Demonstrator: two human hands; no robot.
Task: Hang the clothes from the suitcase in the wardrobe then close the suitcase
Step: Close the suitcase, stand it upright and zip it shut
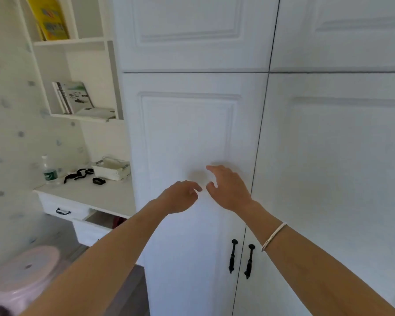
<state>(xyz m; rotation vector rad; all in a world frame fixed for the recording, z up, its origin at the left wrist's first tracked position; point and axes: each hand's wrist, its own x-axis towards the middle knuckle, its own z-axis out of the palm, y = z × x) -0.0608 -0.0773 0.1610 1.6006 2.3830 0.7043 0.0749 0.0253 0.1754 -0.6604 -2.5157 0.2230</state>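
A tall white wardrobe fills the view, its left door (187, 137) and right door (328, 167) both closed. Two black handles, the left one (233, 255) and the right one (249, 261), hang low beside the gap between the doors. My left hand (180, 197) is raised in front of the left door, fingers loosely curled, holding nothing. My right hand (228, 187) is beside it with fingers spread, close to or touching the left door panel, well above the handles. A silver bangle (273, 236) circles my right wrist. No suitcase or clothes are in view.
To the left, a white desk (87, 195) carries a water bottle (49, 171), black straps (78, 174) and a white basket (112, 169); one drawer stands partly open. Shelves above hold books (73, 96). A pink stool (23, 277) stands at the lower left.
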